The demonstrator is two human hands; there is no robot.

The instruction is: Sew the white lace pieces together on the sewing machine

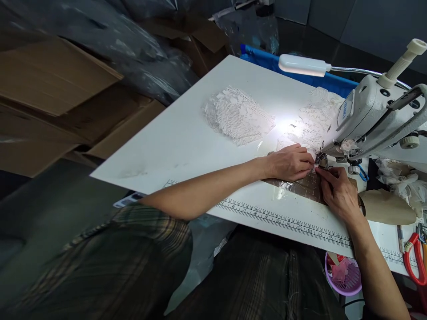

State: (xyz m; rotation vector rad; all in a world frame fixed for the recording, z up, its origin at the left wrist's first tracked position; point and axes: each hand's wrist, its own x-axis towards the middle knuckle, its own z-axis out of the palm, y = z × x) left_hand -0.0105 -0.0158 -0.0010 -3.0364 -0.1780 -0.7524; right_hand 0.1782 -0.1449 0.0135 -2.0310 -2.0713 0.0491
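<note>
Both of my hands meet at the needle area of a white sewing machine [367, 113]. My left hand [291, 162] lies on the table with its fingers curled together, the tips just left of the presser foot [322, 160]. From the right, my right hand [339, 192] comes in with thumb and forefinger closed near the same spot. What the fingertips pinch is too small and covered to make out. White lace pieces [322, 109] lie behind my left hand beside the machine head. Another heap of white lace [238, 116] rests farther left on the table.
A lamp [304, 65] lights the white table [167, 146]. A printed ruler [283, 221] runs along its front edge. Red-handled scissors [413, 260] lie at right, above a purple basket [348, 284] of scraps. Cardboard boxes [53, 75] and plastic sheeting stand at left.
</note>
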